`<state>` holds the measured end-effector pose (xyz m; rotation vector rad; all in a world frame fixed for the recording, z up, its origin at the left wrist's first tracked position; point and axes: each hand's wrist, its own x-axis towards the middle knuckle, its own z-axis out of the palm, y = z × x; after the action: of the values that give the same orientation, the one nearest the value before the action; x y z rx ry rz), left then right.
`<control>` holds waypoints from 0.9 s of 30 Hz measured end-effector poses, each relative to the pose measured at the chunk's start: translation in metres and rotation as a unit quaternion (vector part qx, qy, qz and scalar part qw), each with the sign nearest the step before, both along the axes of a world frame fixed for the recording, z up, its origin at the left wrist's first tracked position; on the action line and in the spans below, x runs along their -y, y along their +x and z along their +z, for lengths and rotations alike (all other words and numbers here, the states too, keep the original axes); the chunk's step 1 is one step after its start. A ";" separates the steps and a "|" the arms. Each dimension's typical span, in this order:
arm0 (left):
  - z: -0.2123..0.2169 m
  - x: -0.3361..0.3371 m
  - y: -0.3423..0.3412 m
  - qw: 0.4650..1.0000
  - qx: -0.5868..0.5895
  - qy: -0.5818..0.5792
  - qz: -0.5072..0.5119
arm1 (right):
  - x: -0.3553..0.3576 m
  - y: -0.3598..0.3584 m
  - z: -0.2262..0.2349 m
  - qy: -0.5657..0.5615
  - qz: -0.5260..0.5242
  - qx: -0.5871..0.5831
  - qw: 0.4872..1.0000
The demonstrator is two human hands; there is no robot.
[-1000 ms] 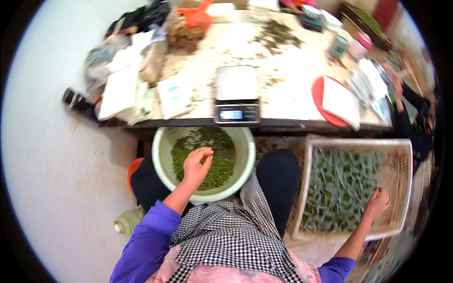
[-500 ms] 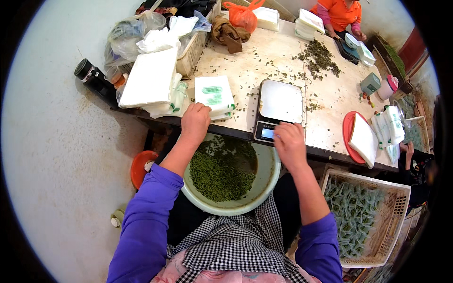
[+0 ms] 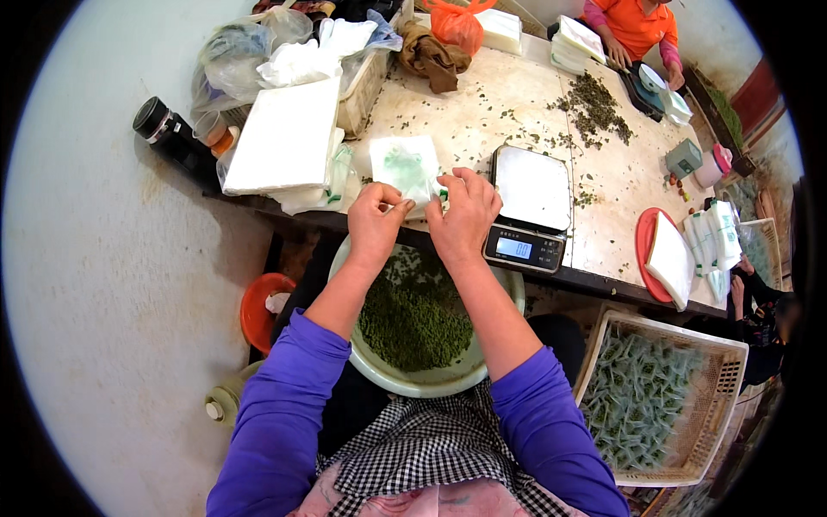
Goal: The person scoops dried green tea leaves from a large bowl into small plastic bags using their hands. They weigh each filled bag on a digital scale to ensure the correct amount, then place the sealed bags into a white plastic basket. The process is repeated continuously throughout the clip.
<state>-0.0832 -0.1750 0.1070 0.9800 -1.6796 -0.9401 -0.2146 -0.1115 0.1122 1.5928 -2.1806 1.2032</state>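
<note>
Over the table's front edge, my left hand [image 3: 375, 226] pinches the near edge of a thin clear plastic bag [image 3: 419, 191]. Thumb and bent fingers of my right hand [image 3: 467, 214] close on the right side of the same bag. Beneath it lies a stack of white plastic bags with green print [image 3: 392, 152]. Right of my hands is a digital scale [image 3: 531, 189] with a bare pan and a lit display. Below my forearms, a pale green basin [image 3: 376, 376] holds small green leaf pellets [image 3: 413, 327], probably tea.
A white bag stack [image 3: 284, 138] and black flask [image 3: 168, 138] stand left. Loose dark leaves [image 3: 594, 108] lie on the far table. A red tray [image 3: 646, 254] sits right, above a crate [image 3: 728, 379] of filled packets. A person in orange [image 3: 633, 30] sits across; another person's hand shows far right.
My right hand has left the scale's front and moved left to the bags. My left hand has shifted right, and a clear bag is now raised between both hands.
</note>
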 end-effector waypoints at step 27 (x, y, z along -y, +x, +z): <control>-0.002 -0.169 0.138 0.810 0.351 -0.360 -0.302 | -0.198 0.046 -0.056 0.310 0.268 0.547 0.730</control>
<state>0.0551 -0.0062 0.1053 0.2329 -2.7850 -0.1886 -0.1688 0.0868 0.0558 2.2180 -3.1924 2.1703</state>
